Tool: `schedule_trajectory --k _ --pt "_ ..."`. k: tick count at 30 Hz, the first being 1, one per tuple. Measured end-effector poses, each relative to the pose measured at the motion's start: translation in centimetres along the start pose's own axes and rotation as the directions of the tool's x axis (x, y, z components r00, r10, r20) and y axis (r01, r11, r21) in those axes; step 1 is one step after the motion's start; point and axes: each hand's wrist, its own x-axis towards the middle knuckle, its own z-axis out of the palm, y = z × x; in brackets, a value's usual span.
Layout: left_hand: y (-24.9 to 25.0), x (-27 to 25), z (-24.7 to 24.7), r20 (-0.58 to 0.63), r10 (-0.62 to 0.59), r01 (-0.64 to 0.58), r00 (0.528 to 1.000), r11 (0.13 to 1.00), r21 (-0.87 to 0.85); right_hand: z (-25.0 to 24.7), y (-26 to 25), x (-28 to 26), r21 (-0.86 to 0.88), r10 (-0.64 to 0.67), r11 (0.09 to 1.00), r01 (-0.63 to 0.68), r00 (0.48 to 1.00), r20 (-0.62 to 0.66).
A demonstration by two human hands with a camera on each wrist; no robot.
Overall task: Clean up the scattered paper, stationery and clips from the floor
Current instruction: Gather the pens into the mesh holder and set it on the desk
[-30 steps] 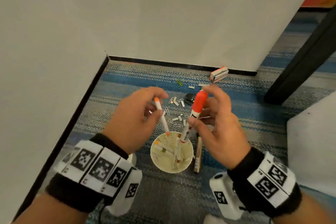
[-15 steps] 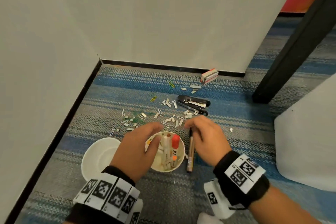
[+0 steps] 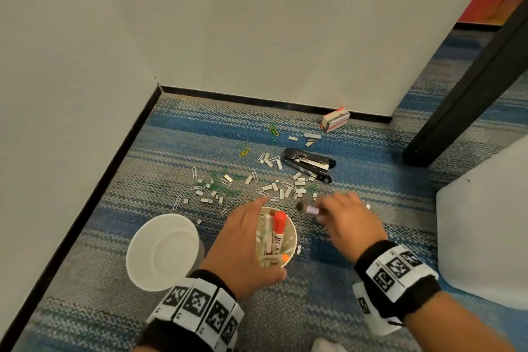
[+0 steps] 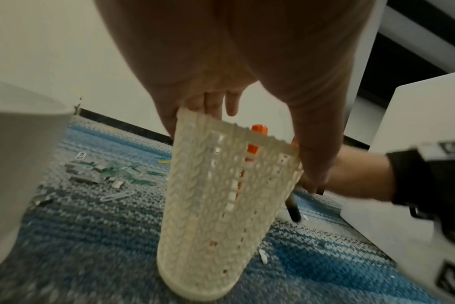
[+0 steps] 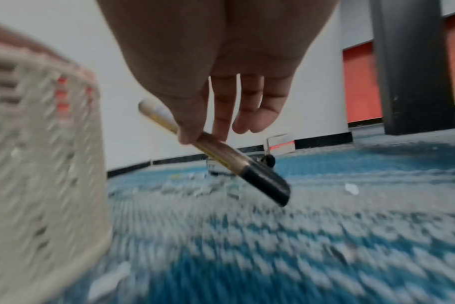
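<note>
Moved: your right hand has lifted the black-capped marker off the carpet, where it lay beside the holder half a second ago; the orange marker now stands inside the holder
Left hand: your left hand grips the mesh pen holder at its rim, fingers on one side, thumb on the other; the holder stands tilted on the carpet
Right hand: thumb and forefinger pinch the marker's barrel; cap end points down, clear of the floor, just right of the holder
Floor: paper clips and staple strips lie scattered beyond the holder; stapler and staple box farther back
Beside: white cup stands left of the holder
</note>
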Motion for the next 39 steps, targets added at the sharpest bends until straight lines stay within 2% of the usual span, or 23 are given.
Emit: schedule_trajectory --k 2,3,5,7,8,10,13,15,17,21,26,30,35,39 --pt "-0.2 -0.2 0.2 -0.015 0.001 -0.001 1.000 1.000 -0.023 -1.8 -0.3 0.4 0.271 0.109 0.960 -0.074 0.987 -0.115" --pt "-0.3 -0.2 0.3 -0.022 0.003 -0.004 1.000 0.999 -0.037 -3.0 -1.0 0.5 0.440 0.173 0.895 -0.080 0.969 -0.175" --pt "-0.5 -0.3 0.4 -0.036 0.006 -0.007 0.999 0.999 -0.054 -4.9 -2.9 0.2 0.694 0.214 0.714 0.094 0.914 -0.344" --pt "-0.8 -0.3 0.6 -0.047 0.010 -0.013 0.999 0.997 -0.072 -5.8 -5.0 -0.6 0.778 0.131 0.549 0.306 0.888 -0.441" --pt "-0.9 -0.3 0.8 -0.051 0.005 -0.009 0.999 0.996 -0.093 -5.8 -5.9 -1.1 0.769 0.064 0.531 0.356 0.888 -0.455" --pt "-1.2 -0.3 0.9 -0.050 -0.017 0.010 0.999 0.989 -0.146 -5.2 -6.9 -1.6 0.716 -0.075 0.589 0.374 0.908 -0.412" --pt "-1.5 -0.5 1.0 -0.031 -0.026 0.021 0.999 0.989 -0.145 -3.7 -7.3 -2.2 0.481 -0.243 0.801 0.355 0.929 -0.280" --pt "-1.6 -0.5 1.2 -0.031 -0.022 0.018 0.999 0.989 -0.145 -3.1 -7.3 -2.3 0.368 -0.305 0.852 0.372 0.924 -0.229" --pt "-1.8 -0.4 1.3 -0.047 -0.027 0.019 0.999 0.986 -0.163 -2.9 -7.0 -2.4 0.415 -0.286 0.845 0.338 0.941 -0.182" --pt "-1.3 -0.2 0.7 -0.090 -0.018 0.003 0.996 0.986 -0.164 -3.4 -5.8 -2.8 0.544 -0.136 0.819 0.182 0.983 -0.124" --pt "1.8 -0.1 -2.7 -0.118 0.100 -0.122 0.988 0.974 -0.190 -5.5 -5.3 -3.1 0.665 -0.202 0.741 0.092 0.975 0.089" --pt "6.0 0.3 -8.3 -0.164 0.224 -0.254 0.961 0.949 -0.188 -10.8 -5.8 -1.5 0.769 -0.193 0.633 0.085 0.980 0.050" --pt "13.0 0.8 -17.7 -0.308 0.265 -0.348 0.914 0.902 -0.256 -22.8 -7.8 1.4 0.784 -0.136 0.593 0.182 0.983 -0.125" --pt "19.4 1.7 -26.0 -0.442 0.264 -0.451 0.858 0.799 -0.398 -34.2 -9.2 3.3 0.733 -0.096 0.614 0.292 0.950 -0.298"
